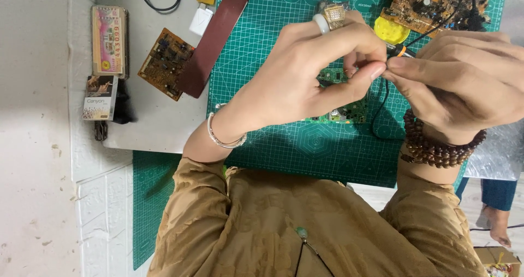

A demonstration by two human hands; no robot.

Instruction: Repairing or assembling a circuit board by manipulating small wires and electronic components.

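Observation:
My left hand (311,72), with rings and a silver bracelet, pinches something small at its fingertips; I cannot make out what. My right hand (461,86), with a brown bead bracelet at the wrist, meets it fingertip to fingertip and grips a thin tool with an orange and black tip (401,50) and a black wire (379,110) trailing down. A green circuit board (349,110) lies on the green cutting mat (305,146) under my hands, mostly hidden by them.
A brown circuit board (165,63) and a dark red strip (214,39) lie left of the mat. An orange board with wires (431,4) and a yellow disc (390,31) sit at the top right. Small boxes (108,39) rest at the table's left edge.

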